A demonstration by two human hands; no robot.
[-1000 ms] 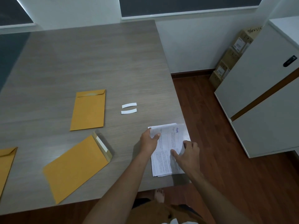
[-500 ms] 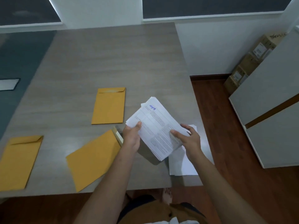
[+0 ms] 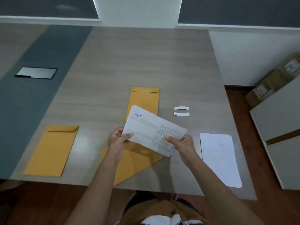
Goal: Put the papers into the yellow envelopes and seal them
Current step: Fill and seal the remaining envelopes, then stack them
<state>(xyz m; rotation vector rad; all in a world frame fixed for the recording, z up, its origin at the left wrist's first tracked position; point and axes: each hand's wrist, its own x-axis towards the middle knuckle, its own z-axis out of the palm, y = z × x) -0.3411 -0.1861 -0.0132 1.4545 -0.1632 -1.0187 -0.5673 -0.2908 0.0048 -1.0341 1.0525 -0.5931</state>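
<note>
A thin stack of printed papers (image 3: 152, 129) is held above the table, tilted. My left hand (image 3: 119, 140) grips its left edge and my right hand (image 3: 180, 142) grips its right edge. Under my hands lies a yellow envelope (image 3: 138, 161), partly hidden by my left forearm. A second yellow envelope (image 3: 144, 101) lies flat behind the papers, flap folded down. A third yellow envelope (image 3: 53, 150) rests at the left near the front edge. More white papers (image 3: 219, 158) lie on the table at the right.
Two small white strips (image 3: 181, 111) lie right of the far envelope. The wooden table (image 3: 138, 62) has a grey band with a metal plate (image 3: 36, 73) at the left. A white cabinet (image 3: 279, 132) and cardboard boxes (image 3: 272, 83) stand at the right.
I lifted part of the paper stack off the table and carried it left, over the near envelope. The view has shifted left, so the third envelope is fully in sight.
</note>
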